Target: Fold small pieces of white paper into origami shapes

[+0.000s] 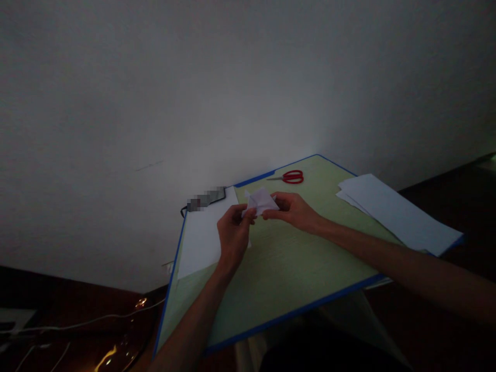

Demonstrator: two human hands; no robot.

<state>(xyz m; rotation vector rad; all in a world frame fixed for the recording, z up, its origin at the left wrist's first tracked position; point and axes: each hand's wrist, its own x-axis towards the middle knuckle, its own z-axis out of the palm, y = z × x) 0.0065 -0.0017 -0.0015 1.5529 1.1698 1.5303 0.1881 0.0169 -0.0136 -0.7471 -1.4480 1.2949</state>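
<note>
A small piece of folded white paper (262, 200) is held up over the table, with creases and pointed corners showing. My left hand (237, 227) pinches its left side between thumb and fingers. On the opposite side, my right hand (290, 209) grips the right corner, thumb below and fingers above. Some of the fingertips are hidden behind the paper. Beyond the hands, red-handled scissors (293, 177) lie near the table's far edge, blades pointing left.
The pale green table (294, 279) has a blue edge and stands against a grey wall (248, 93). White sheets (201, 248) lie at left under a dark-framed device (205, 200), partly blurred out. More white sheets (403, 217) overlap at right. Cables (93, 321) run at lower left.
</note>
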